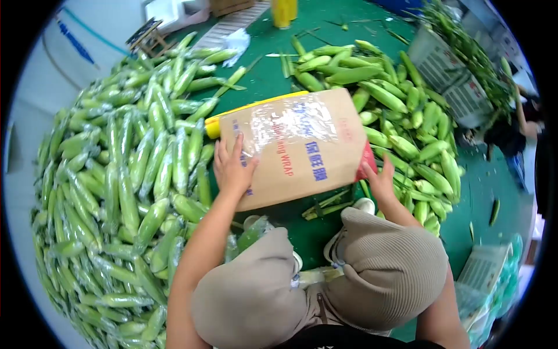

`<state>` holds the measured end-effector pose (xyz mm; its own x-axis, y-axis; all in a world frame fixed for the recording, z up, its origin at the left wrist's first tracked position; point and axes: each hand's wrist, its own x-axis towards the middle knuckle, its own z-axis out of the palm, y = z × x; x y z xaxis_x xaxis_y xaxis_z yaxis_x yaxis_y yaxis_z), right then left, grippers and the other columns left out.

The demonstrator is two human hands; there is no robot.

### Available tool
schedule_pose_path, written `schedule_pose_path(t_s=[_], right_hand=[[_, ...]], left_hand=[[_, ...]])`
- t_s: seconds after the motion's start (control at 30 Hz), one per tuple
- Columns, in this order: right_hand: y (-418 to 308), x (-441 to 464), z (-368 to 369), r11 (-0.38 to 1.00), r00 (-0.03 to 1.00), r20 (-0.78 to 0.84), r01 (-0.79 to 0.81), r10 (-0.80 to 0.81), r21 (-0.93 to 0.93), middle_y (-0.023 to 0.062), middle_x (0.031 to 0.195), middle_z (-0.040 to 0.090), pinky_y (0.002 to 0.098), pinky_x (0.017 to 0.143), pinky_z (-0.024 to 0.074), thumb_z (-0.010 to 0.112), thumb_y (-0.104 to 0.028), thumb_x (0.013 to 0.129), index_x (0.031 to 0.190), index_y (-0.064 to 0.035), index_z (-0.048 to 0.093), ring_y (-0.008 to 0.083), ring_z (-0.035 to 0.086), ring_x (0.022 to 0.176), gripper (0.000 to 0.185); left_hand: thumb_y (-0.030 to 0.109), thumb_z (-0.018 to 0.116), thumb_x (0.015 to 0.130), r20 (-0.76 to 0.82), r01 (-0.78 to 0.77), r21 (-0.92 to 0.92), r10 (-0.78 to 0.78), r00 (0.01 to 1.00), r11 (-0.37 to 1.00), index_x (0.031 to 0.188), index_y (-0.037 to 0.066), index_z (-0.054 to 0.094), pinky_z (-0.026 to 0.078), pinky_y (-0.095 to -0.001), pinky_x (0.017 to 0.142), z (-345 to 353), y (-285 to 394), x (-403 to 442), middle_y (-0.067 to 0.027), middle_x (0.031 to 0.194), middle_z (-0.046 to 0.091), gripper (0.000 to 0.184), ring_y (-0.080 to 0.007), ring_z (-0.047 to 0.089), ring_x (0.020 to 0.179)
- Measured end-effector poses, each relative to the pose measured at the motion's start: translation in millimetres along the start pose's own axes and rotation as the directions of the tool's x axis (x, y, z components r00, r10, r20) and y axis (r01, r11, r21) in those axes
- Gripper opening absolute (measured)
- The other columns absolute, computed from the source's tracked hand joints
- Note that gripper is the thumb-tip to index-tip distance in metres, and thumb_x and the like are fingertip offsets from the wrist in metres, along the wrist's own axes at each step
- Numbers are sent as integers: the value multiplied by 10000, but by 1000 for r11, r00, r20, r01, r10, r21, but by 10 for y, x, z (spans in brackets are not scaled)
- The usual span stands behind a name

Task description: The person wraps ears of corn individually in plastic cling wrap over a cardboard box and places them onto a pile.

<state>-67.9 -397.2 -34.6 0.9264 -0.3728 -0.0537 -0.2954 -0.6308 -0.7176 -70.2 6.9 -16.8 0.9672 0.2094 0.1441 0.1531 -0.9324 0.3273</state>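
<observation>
A brown cardboard box point(296, 145) with blue and red lettering and shiny tape lies in front of my knees, between my two hands. My left hand point(233, 168) grips its left side, fingers spread along the edge and over the top face. At the opposite end my right hand point(379, 179) holds the right side, thumb against a red patch point(366, 164); part of its fingers is hard to see. A yellow roll or tube point(213, 127) shows along the box's far and left edges.
Plastic-wrapped corn cobs point(125, 192) pile up on the left. Unwrapped green corn point(401, 110) is heaped on the right. Beyond it stands a white crate point(444, 70) of green husks, near another person point(517, 125). A second crate point(482, 270) stands at lower right on the green floor point(349, 29).
</observation>
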Motion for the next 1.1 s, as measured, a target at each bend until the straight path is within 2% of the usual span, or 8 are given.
schedule_pose_path(t_s=[0.07, 0.2, 0.43, 0.6, 0.63, 0.67, 0.73, 1.1], right_hand=[[-134, 172, -176, 914, 924, -70, 356, -375, -195, 242, 1556, 458, 488, 1217, 369, 903, -269, 784, 1503, -35, 505, 428, 442, 1438, 855], [-546, 552, -184, 732, 685, 550, 656, -478, -182, 115, 1589, 461, 504, 1211, 360, 904, -347, 765, 1530, -286, 553, 374, 428, 1457, 845], [-691, 1169, 426, 476, 470, 480, 871, -741, -118, 21, 1447, 590, 556, 1184, 317, 800, -407, 885, 1308, -279, 717, 274, 486, 1410, 450], [-700, 1357, 281, 388, 291, 469, 914, -834, 122, -3, 1279, 684, 532, 1159, 340, 777, -361, 923, 1129, -200, 757, 228, 583, 1279, 262], [-695, 1528, 296, 467, 296, 501, 845, -814, 260, 35, 1221, 703, 488, 1111, 414, 760, -361, 943, 1144, -152, 748, 257, 632, 1184, 290], [-792, 1690, 357, 748, 507, 583, 591, -635, 302, 103, 1158, 720, 426, 1021, 496, 743, -363, 966, 1167, -96, 727, 288, 668, 1083, 335], [-1283, 2000, 399, 926, 812, 450, 291, -372, 241, 162, 1151, 723, 397, 949, 540, 715, -328, 991, 1231, -39, 685, 318, 694, 1034, 376], [-1344, 3729, 2509, 705, 671, 739, 553, -63, -443, 233, 1297, 700, 473, 1006, 550, 765, -393, 888, 1305, -7, 665, 406, 673, 1187, 577]], left_hand=[[486, 834, 826, 90, -206, -95, 214, 973, 974, 1604, 263, 462, 258, -575, 1252, -40, -74, 50, -149, 1703, 314, 891, -369, 288, 1577], [513, 816, 834, 189, -192, -60, 200, 961, 979, 1598, 201, 475, 204, -566, 1271, -4, -66, 27, -85, 1679, 415, 893, -302, 322, 1576], [279, 720, 952, 41, -207, -68, 210, 977, 976, 1340, 114, 724, 376, -508, 1184, 90, -98, 70, -146, 1557, 545, 421, -402, 495, 1424], [244, 724, 920, 40, -282, -59, 284, 958, 958, 1333, 86, 708, 349, -561, 1185, 114, -213, -5, -158, 1551, 543, 443, -409, 477, 1440], [236, 727, 912, 49, -271, -79, 275, 960, 959, 1333, 74, 702, 344, -571, 1186, 95, -182, 0, -164, 1549, 543, 451, -416, 473, 1443], [235, 729, 906, 43, -273, -67, 276, 960, 960, 1341, 65, 693, 336, -581, 1190, 92, -155, 40, -165, 1552, 540, 468, -418, 468, 1447], [232, 735, 894, 78, -272, -52, 276, 958, 961, 1359, 49, 673, 320, -601, 1197, 58, -150, -18, -166, 1560, 535, 503, -422, 460, 1456], [265, 700, 880, 130, -209, -78, 217, 967, 975, 1359, 67, 663, 307, -652, 1189, 94, -185, -35, -137, 1500, 603, 520, -422, 494, 1434]])
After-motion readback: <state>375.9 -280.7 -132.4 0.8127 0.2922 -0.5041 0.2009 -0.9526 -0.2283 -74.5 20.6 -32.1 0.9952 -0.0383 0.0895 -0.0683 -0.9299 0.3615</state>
